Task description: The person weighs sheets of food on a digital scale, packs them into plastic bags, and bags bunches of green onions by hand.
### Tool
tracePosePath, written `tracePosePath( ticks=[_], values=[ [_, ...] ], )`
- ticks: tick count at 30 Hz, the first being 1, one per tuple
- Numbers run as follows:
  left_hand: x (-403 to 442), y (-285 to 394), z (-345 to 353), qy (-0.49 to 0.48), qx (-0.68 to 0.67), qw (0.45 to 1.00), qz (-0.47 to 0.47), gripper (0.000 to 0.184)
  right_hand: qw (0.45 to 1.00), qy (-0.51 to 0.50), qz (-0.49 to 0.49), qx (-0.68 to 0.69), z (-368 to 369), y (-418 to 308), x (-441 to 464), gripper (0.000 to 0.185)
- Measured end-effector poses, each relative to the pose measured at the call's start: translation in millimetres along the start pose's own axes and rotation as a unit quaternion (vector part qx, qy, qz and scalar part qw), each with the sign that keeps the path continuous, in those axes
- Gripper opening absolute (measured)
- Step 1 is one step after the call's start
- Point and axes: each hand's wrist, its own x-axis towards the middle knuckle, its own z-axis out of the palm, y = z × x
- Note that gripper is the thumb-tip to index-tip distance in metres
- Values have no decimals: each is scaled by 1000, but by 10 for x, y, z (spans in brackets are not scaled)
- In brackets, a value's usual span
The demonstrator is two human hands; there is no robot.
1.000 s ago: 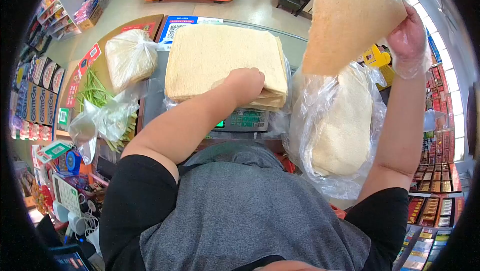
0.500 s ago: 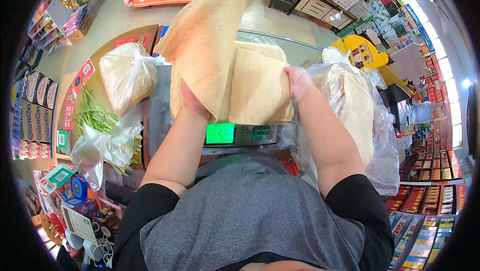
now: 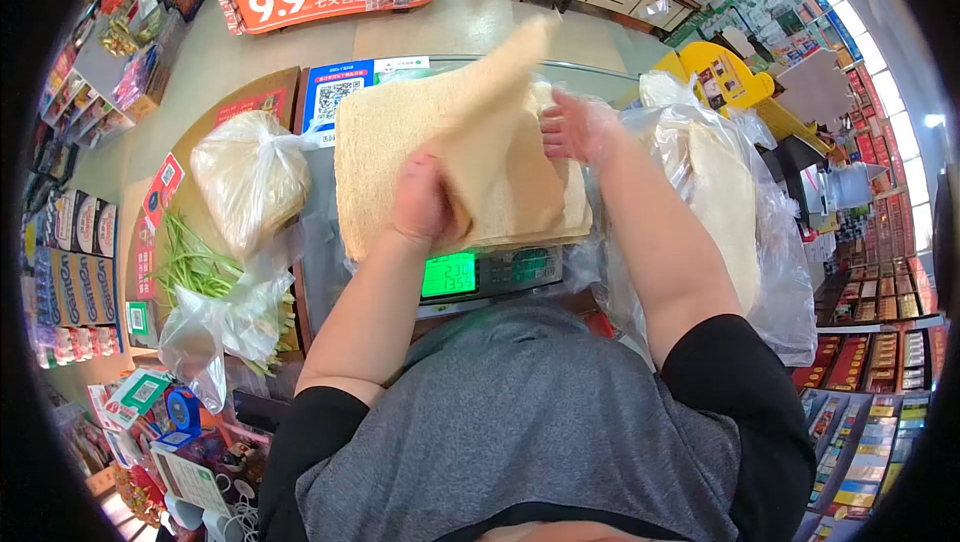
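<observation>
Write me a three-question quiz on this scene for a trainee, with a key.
1. Multiple choice: what colour is the scale's display lit? A) red B) green C) orange

2. True or false: the left hand is nearer that display than the right hand is.

3. Fill in the blank: the tied plastic bag sits to the person's ____ of the stack of pale sheets.

Key: 1. B; 2. True; 3. left
</observation>
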Motion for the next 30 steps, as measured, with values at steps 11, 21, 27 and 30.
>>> tracePosePath(
  ticks=[11,21,27,30],
  values=[
    [-18,493,-2,87,720,657,204,47,940,78,-64,-327,7,125,-913,74],
    [-22,971,-1092,187,636,730,-166,68,892,147,-37,-426,138,541,-819,65],
    [-224,1322,-401,100,334,919,-186,51,991,-24,67,117,242,403,-1436,42],
    [-387,1357,-110,153,213,944,-203,49,987,-73,71,121,184,775,-1492,45]
  ],
)
